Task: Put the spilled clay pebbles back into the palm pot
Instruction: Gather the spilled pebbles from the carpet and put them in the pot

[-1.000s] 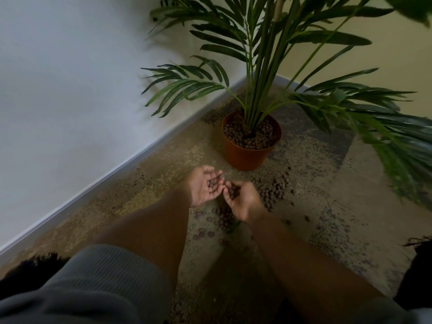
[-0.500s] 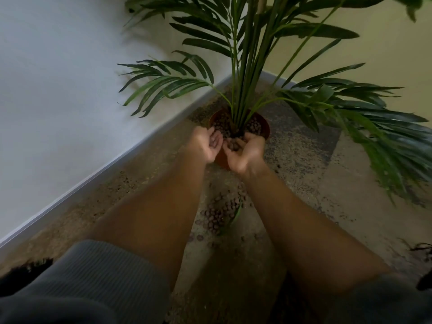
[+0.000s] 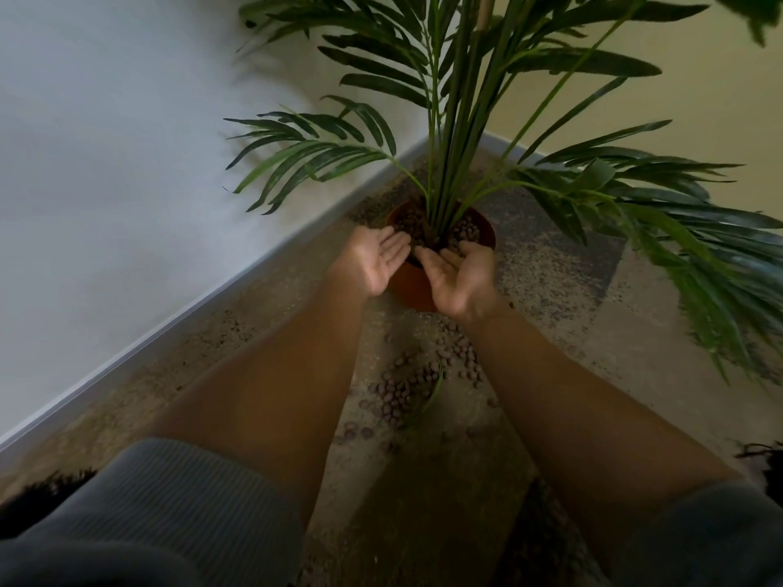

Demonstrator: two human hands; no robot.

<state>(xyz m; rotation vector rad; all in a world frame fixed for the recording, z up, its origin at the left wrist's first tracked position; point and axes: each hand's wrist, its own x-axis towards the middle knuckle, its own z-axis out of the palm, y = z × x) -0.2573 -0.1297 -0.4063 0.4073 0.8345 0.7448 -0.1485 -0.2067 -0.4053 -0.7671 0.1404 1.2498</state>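
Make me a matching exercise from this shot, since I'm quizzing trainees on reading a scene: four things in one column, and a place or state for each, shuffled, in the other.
Things:
1. left hand
2. right hand
3. palm pot
4. spilled clay pebbles

Places or states:
A. lying on the floor between the two forearms
B. orange, standing in the corner where two walls meet
C. open, palm up, at the pot's left rim
D. open, palm up, at the pot's near right rim

Pairs: 1-C, 2-D, 3-B, 4-A
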